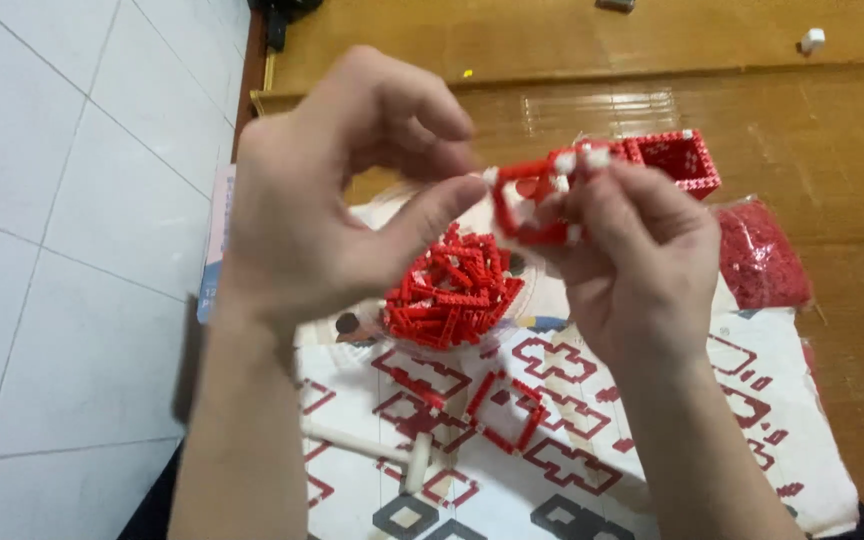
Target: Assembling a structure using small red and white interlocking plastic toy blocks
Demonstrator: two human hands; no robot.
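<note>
At the right of the frame, just past your right hand, you see a clear plastic bag (762,255) packed with small red pieces, lying on the wooden table (852,130). Across the lower centre lies a white printed sheet (552,470) patterned with red and dark grey block outlines. At the left, beside your left wrist, a pale pink and blue booklet edge (216,235) shows, mostly hidden.
</note>
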